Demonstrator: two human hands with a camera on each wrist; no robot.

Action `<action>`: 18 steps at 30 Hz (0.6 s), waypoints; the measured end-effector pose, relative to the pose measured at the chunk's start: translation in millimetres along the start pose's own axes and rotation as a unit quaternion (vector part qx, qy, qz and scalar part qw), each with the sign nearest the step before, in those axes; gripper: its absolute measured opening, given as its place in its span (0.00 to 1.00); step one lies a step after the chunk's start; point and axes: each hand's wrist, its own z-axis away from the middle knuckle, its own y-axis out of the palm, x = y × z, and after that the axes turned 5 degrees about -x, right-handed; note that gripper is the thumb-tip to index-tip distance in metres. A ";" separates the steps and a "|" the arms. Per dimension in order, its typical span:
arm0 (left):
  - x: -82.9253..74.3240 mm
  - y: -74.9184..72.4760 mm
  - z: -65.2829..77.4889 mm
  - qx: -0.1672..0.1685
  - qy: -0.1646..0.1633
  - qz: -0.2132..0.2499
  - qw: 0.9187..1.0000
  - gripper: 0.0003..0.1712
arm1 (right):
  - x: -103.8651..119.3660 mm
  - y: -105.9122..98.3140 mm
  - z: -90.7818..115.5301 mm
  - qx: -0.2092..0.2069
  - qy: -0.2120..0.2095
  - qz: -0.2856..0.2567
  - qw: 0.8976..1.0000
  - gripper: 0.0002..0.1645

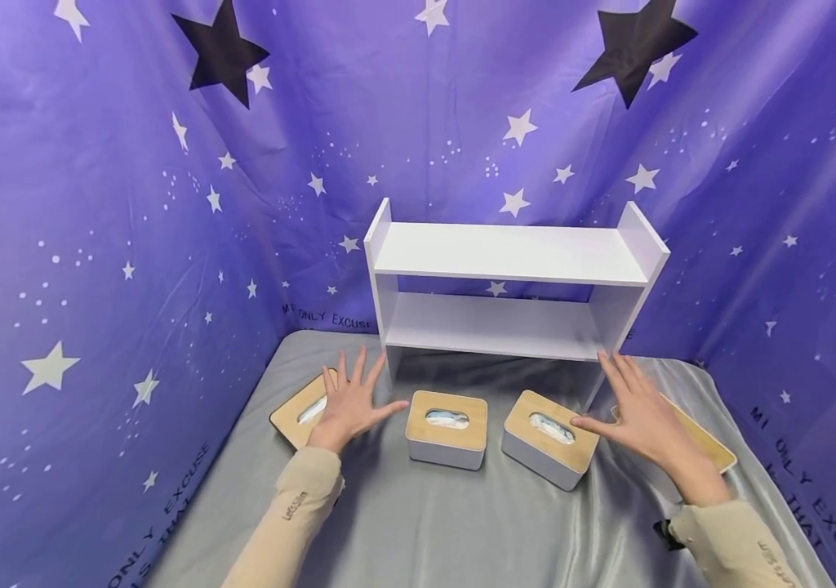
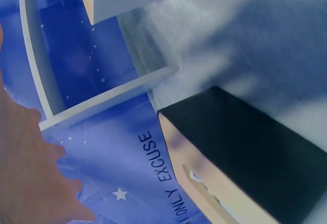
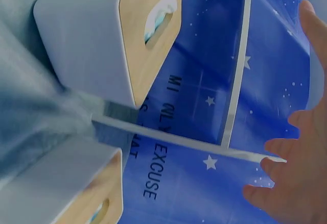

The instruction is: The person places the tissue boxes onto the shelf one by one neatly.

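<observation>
My left hand [image 1: 350, 408] is held above the cloth with its fingers spread, partly hiding a black-sided tissue box [image 2: 245, 142] with a wooden lid. Spread fingers also mark my right hand [image 1: 646, 420], which hovers at the right and covers part of another wood-topped tissue box [image 1: 708, 441]. Between the hands are two grey tissue boxes with wooden lids: a straight-set one [image 1: 446, 453] near the middle and an angled one [image 1: 546, 465] by my right thumb. Tissue shows in their oval slots. Neither hand holds anything.
A white two-tier shelf [image 1: 491, 322] stands behind the boxes, its two boards bare. Grey cloth [image 1: 418, 523] covers the table and has folds at the right. Purple star-printed curtains [image 1: 131, 204] hang on the left, back and right.
</observation>
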 end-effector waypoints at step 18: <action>-15.4 19.3 4.8 0.018 0.046 0.008 0.999 0.61 | 38.2 43.1 -3.2 0.013 -0.015 -0.039 0.999 0.68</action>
